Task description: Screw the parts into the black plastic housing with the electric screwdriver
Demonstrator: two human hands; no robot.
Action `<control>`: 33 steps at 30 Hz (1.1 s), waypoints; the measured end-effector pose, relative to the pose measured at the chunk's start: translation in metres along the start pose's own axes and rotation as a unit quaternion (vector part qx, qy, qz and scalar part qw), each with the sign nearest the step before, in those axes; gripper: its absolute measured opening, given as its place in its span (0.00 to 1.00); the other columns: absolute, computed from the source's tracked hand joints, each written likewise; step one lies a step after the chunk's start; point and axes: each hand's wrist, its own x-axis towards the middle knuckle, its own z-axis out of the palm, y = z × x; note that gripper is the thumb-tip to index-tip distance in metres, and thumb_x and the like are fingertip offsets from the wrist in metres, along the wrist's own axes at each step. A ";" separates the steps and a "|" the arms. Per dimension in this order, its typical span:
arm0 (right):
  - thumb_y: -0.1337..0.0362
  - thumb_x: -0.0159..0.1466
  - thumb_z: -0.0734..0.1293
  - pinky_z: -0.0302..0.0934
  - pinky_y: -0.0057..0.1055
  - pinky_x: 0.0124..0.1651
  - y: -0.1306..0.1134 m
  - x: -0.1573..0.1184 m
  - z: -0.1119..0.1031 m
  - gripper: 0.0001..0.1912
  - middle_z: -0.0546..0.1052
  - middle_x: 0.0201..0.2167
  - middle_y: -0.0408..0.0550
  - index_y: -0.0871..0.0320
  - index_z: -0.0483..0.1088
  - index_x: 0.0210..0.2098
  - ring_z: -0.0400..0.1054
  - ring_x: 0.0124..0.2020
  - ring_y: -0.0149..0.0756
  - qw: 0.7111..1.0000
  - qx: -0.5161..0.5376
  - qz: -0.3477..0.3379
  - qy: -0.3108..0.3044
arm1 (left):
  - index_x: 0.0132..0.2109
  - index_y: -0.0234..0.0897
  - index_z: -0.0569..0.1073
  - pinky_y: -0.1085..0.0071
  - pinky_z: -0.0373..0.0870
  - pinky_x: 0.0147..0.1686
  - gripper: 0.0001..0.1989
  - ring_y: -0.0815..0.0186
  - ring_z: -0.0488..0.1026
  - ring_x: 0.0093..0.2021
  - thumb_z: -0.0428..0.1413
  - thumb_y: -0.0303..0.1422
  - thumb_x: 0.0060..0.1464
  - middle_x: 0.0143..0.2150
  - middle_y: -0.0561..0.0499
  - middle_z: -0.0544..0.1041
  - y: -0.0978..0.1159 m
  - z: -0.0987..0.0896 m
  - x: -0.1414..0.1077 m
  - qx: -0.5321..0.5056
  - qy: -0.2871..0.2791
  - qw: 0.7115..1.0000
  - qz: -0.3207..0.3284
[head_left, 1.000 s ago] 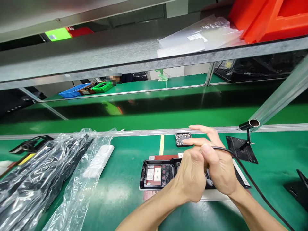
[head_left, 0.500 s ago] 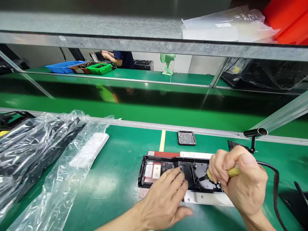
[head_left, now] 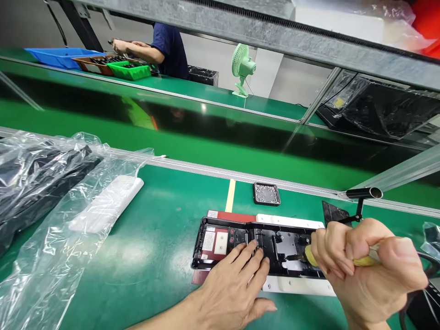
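Observation:
A long black plastic housing [head_left: 271, 250] lies open side up on the table, with a labelled window section at its left end. My left hand [head_left: 237, 279] rests on its near edge with fingers stretched out flat. In my right hand [head_left: 367, 270] is a yellow-handled screwdriver [head_left: 311, 256], wrapped in a fist. Its dark shaft points left and down into the right part of the housing; the tip is hard to make out. White strips [head_left: 295, 285] and a reddish-brown plate [head_left: 237, 217] show under and beside the housing.
A small black tray [head_left: 266, 194] of screws stands behind the housing. A metal tube on a stand [head_left: 364, 193] is at right. Clear plastic bags [head_left: 44, 220] and a white piece [head_left: 110, 201] lie left. Beyond are a green fan [head_left: 242, 66], bins [head_left: 129, 69] and a co-worker [head_left: 168, 50].
The view has tilted and shifted. My right hand has moved right and up with the screwdriver, its shaft now further right over the housing. My left hand stays on the housing.

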 end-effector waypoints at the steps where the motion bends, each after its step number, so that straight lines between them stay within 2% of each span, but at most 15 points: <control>1: 0.49 0.67 0.68 0.50 0.27 0.15 0.000 0.000 -0.001 0.22 0.58 0.11 0.39 0.55 0.67 0.21 0.50 0.12 0.28 1.000 0.001 0.003 0.001 | 0.59 0.28 0.75 0.53 0.72 0.60 0.33 0.47 0.76 0.60 0.39 0.52 0.73 0.57 0.41 0.81 0.000 0.000 0.000 0.002 0.000 1.000 -0.001; 7: 0.49 0.63 0.71 0.53 0.28 0.15 -0.004 0.001 -0.004 0.22 0.60 0.11 0.39 0.55 0.68 0.20 0.52 0.12 0.29 1.000 -0.004 0.005 0.001 | 0.59 0.30 0.75 0.55 0.70 0.60 0.33 0.49 0.75 0.62 0.42 0.54 0.72 0.57 0.43 0.81 0.001 -0.002 0.001 0.018 0.001 1.000 -0.001; 12: 0.48 0.63 0.71 0.53 0.28 0.14 -0.004 0.002 0.003 0.23 0.61 0.11 0.39 0.56 0.69 0.19 0.52 0.11 0.29 1.000 -0.004 0.001 0.005 | 0.57 0.29 0.76 0.57 0.73 0.56 0.35 0.50 0.77 0.59 0.37 0.53 0.74 0.55 0.41 0.82 -0.001 -0.007 0.006 0.029 -0.009 1.000 0.009; 16: 0.48 0.63 0.71 0.51 0.28 0.14 -0.004 0.000 0.006 0.24 0.61 0.11 0.39 0.56 0.68 0.19 0.51 0.11 0.29 1.000 -0.005 -0.005 0.012 | 0.57 0.29 0.76 0.58 0.74 0.55 0.34 0.50 0.78 0.57 0.38 0.53 0.74 0.55 0.40 0.82 -0.002 -0.010 0.009 0.032 -0.012 0.999 0.008; 33: 0.48 0.63 0.72 0.52 0.28 0.14 -0.003 0.000 0.005 0.23 0.62 0.11 0.39 0.55 0.69 0.19 0.51 0.11 0.29 1.000 -0.002 0.000 0.001 | 0.61 0.31 0.75 0.59 0.66 0.61 0.33 0.52 0.73 0.63 0.42 0.54 0.73 0.61 0.46 0.79 0.001 -0.002 0.000 0.036 -0.006 0.999 0.001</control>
